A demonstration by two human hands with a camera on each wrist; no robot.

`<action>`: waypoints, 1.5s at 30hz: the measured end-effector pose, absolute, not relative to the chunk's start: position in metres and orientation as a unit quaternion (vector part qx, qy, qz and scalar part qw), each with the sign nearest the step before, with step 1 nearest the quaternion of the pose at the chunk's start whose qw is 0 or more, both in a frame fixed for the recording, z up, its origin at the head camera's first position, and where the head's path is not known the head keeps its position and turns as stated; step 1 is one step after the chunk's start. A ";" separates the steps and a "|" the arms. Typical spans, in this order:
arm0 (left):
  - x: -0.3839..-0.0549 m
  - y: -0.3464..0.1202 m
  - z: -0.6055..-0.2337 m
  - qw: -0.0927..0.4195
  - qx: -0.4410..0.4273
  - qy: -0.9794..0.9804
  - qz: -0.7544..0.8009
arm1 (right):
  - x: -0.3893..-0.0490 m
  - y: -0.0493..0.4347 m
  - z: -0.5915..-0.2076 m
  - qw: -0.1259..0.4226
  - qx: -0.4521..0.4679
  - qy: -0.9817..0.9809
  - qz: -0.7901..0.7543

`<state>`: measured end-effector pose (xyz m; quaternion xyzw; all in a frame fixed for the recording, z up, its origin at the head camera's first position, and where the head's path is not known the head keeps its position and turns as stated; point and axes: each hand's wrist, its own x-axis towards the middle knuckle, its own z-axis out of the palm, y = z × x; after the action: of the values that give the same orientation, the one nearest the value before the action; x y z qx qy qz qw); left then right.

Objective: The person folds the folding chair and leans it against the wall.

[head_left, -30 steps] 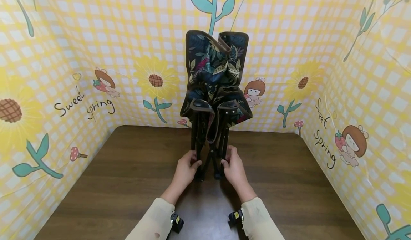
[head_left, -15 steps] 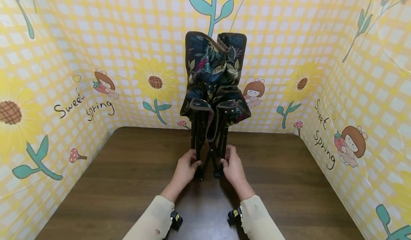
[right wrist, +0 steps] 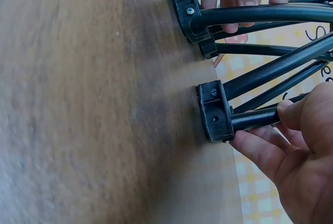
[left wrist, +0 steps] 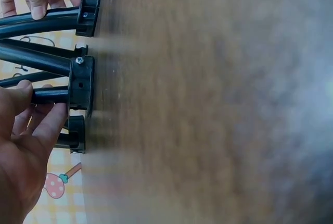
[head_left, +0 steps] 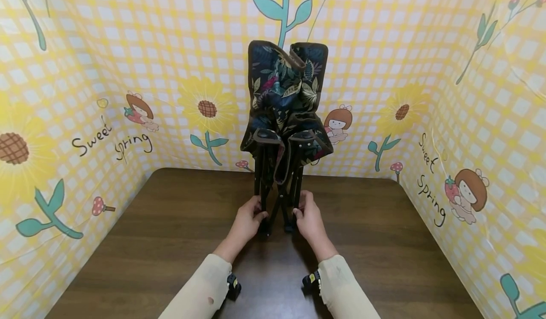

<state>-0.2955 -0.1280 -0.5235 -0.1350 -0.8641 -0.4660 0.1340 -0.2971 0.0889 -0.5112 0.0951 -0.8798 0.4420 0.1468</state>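
Note:
A folded camping chair [head_left: 281, 86] stands upright near the middle of the table, its dark leaf-print fabric bunched above crossed black tube legs. My left hand [head_left: 246, 217] pinches a leg tube on the left side, low down by the foot. On the other side my right hand [head_left: 310, 217] pinches a matching tube with thumb and fingers. In the left wrist view, a black plastic foot [left wrist: 80, 86] with a screw sits right at the tabletop beside the left fingertips. The right wrist view has another foot [right wrist: 214, 112] just beyond the right fingers.
A brown wood-grain table [head_left: 179, 252] lies under the chair. Yellow checked cloth [head_left: 170, 49] with sunflower prints hangs as walls at the back and both sides, and the chair's fabric overlaps the back one. Small black wrist cameras [head_left: 233, 287] sit at the sleeves.
Both hands keep their grip on the leg tubes. The chair's feet and the hands have shifted very slightly away from me, toward the back of the table.

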 end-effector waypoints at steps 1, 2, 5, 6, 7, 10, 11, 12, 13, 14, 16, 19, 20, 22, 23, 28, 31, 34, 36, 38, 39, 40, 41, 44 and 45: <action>-0.297 -0.128 -0.523 0.136 -0.137 -0.864 -0.465 | -0.298 0.089 -0.511 0.147 0.095 -0.880 0.442; -0.298 -0.128 -0.523 0.135 -0.139 -0.863 -0.467 | -0.298 0.089 -0.510 0.148 0.095 -0.879 0.443; -0.301 -0.129 -0.521 0.128 -0.140 -0.860 -0.473 | -0.300 0.089 -0.509 0.151 0.093 -0.880 0.440; -0.302 -0.129 -0.521 0.125 -0.140 -0.861 -0.473 | -0.300 0.088 -0.509 0.150 0.092 -0.880 0.440; -0.303 -0.130 -0.521 0.121 -0.139 -0.861 -0.474 | -0.301 0.088 -0.510 0.148 0.091 -0.881 0.440; -0.306 -0.131 -0.520 0.107 -0.135 -0.863 -0.475 | -0.304 0.087 -0.511 0.142 0.087 -0.884 0.437; -0.307 -0.132 -0.520 0.104 -0.133 -0.863 -0.476 | -0.304 0.087 -0.512 0.141 0.087 -0.885 0.436; -0.308 -0.132 -0.520 0.102 -0.131 -0.864 -0.475 | -0.305 0.087 -0.512 0.139 0.086 -0.885 0.435; -0.309 -0.132 -0.519 0.101 -0.131 -0.863 -0.478 | -0.306 0.087 -0.513 0.140 0.086 -0.885 0.436; -0.309 -0.132 -0.519 0.103 -0.132 -0.862 -0.479 | -0.307 0.088 -0.513 0.143 0.086 -0.885 0.435; -0.311 -0.131 -0.518 0.108 -0.134 -0.861 -0.479 | -0.309 0.088 -0.513 0.148 0.087 -0.884 0.435; -0.312 -0.129 -0.518 0.114 -0.135 -0.861 -0.476 | -0.311 0.088 -0.513 0.151 0.086 -0.882 0.438; -0.313 -0.128 -0.518 0.116 -0.135 -0.861 -0.476 | -0.311 0.088 -0.513 0.151 0.085 -0.882 0.439; -0.314 -0.127 -0.518 0.117 -0.134 -0.857 -0.484 | -0.312 0.088 -0.513 0.150 0.083 -0.882 0.440; -0.314 -0.127 -0.518 0.120 -0.133 -0.854 -0.489 | -0.313 0.087 -0.513 0.149 0.083 -0.882 0.440; -0.316 -0.128 -0.521 0.124 -0.131 -0.830 -0.527 | -0.313 0.087 -0.513 0.139 0.081 -0.886 0.434; -0.317 -0.129 -0.522 0.122 -0.128 -0.824 -0.539 | -0.314 0.086 -0.513 0.134 0.080 -0.887 0.434; -0.319 -0.130 -0.521 0.124 -0.132 -0.822 -0.540 | -0.315 0.085 -0.514 0.135 0.081 -0.886 0.435; -0.320 -0.131 -0.521 0.125 -0.135 -0.821 -0.540 | -0.316 0.085 -0.514 0.137 0.083 -0.886 0.436; -0.322 -0.132 -0.520 0.122 -0.139 -0.821 -0.540 | -0.318 0.085 -0.515 0.140 0.084 -0.885 0.435; -0.323 -0.133 -0.520 0.119 -0.140 -0.822 -0.539 | -0.318 0.085 -0.515 0.142 0.085 -0.886 0.434; -0.323 -0.133 -0.520 0.116 -0.141 -0.823 -0.538 | -0.319 0.085 -0.515 0.142 0.084 -0.885 0.434; -0.324 -0.133 -0.521 0.114 -0.142 -0.823 -0.537 | -0.319 0.085 -0.515 0.143 0.083 -0.885 0.434; -0.327 -0.134 -0.523 0.112 -0.147 -0.825 -0.533 | -0.321 0.085 -0.515 0.141 0.082 -0.886 0.433; -0.327 -0.134 -0.523 0.112 -0.148 -0.826 -0.532 | -0.321 0.085 -0.515 0.140 0.081 -0.886 0.434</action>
<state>-0.3274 -0.1340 -0.5232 -0.1480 -0.8262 -0.5319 0.1122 -0.3210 0.0852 -0.5148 0.0811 -0.8865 0.4335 0.1401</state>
